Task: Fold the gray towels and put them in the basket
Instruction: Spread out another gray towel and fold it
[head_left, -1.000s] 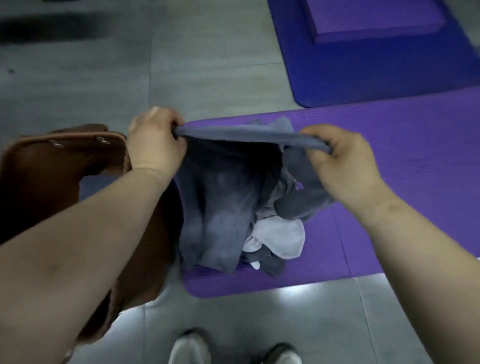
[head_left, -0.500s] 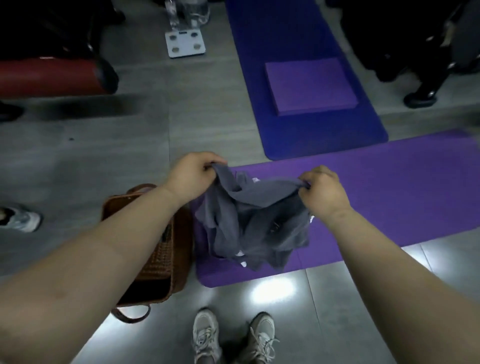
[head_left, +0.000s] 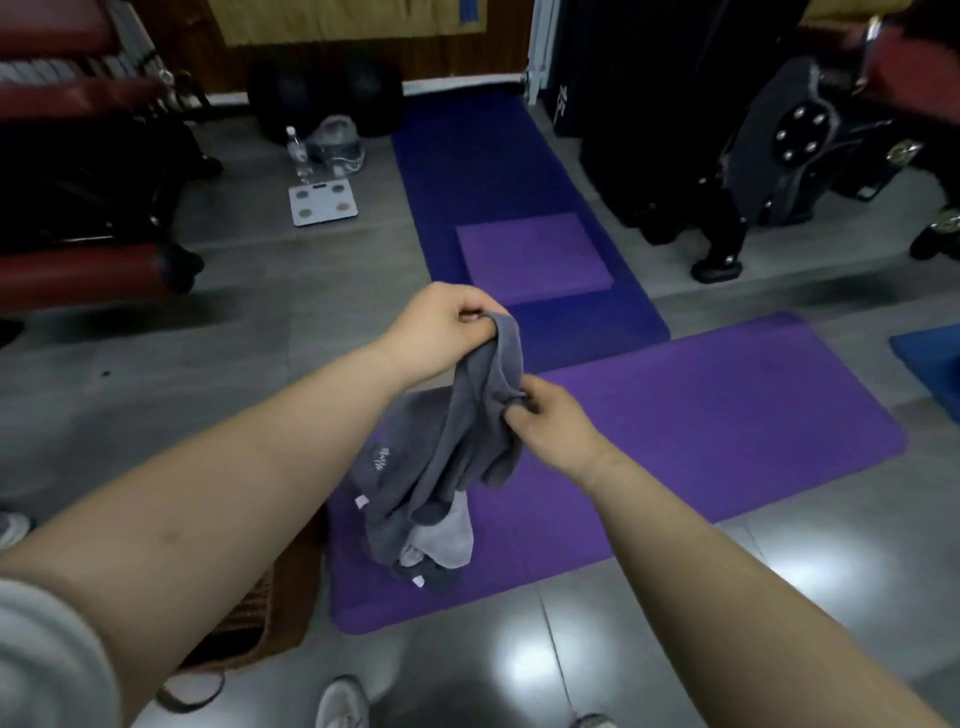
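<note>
The gray towel (head_left: 480, 410) is lifted, hanging bunched and unfolded above the towel pile (head_left: 415, 535) on the near-left part of the purple mat (head_left: 727, 415). The left hand (head_left: 441, 330) has its grip pinched on the towel's top edge. The right hand (head_left: 553, 423) has its grip closed on a lower edge, just right of the drape. The basket (head_left: 260, 618) stands on the floor left of the mat, mostly hidden behind the left forearm.

Assessment: one towel is being separated and its corners found; folding has not begun. The next move calls for spreading the hands to draw the edge taut, clear of the pile.
</note>
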